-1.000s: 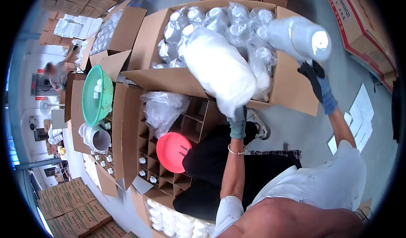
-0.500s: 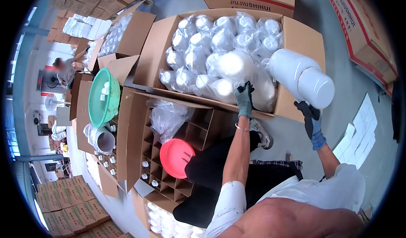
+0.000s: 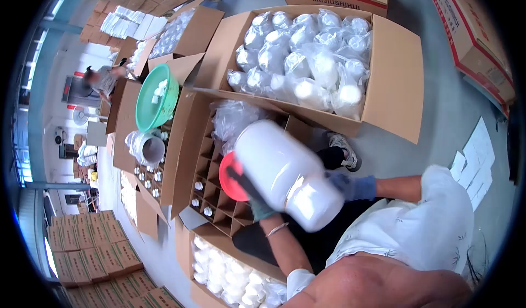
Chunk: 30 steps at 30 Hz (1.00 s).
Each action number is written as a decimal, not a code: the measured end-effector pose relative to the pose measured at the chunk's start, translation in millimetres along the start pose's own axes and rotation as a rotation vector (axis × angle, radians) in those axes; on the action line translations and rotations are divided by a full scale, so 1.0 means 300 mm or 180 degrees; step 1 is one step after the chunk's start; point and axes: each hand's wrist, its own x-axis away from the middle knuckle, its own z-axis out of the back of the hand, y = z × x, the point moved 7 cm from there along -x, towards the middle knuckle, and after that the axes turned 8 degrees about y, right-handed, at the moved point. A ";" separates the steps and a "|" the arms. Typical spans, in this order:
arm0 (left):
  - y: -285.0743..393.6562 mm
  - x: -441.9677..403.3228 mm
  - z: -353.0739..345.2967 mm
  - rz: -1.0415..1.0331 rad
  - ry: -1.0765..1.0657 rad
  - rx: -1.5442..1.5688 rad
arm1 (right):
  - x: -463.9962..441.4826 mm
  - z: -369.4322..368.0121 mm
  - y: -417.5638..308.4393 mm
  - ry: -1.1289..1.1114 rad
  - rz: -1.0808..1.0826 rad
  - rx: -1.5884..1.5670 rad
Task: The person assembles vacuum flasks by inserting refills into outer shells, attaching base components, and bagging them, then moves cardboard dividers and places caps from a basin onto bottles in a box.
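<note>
A large white bottle [image 3: 274, 160] is tilted over my lap, in front of the divided carton [image 3: 224, 204]. My right hand [image 3: 345, 186], in a blue-grey glove, grips it near its capped end; the bottle hides part of the fingers. On the bottle's other side, my left hand [image 3: 253, 190], gloved with dark fingertips, stretches its fingers over the red dish [image 3: 227, 183], holding nothing that shows. Clear plastic bags [image 3: 233, 119] lie at the carton's upper end. Beyond, an open carton [image 3: 392, 78] holds several plastic-wrapped white bottles [image 3: 324, 70].
A green basin [image 3: 156, 100] and a grey roll [image 3: 150, 150] rest on another divided carton at left. Below is a carton of white pieces [image 3: 235, 278]. White sheets [image 3: 475, 157] lie on the floor at right. Another person [image 3: 101, 82] works at far left.
My left hand has let go of the wrapped bottle, now in the open carton, and moved down to the red dish. My right hand has brought the unwrapped bottle left over my lap.
</note>
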 end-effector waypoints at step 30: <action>0.196 0.769 0.600 -0.0801 0.2202 -0.2054 | -0.411 -0.496 -0.131 -0.1905 0.0879 -0.0493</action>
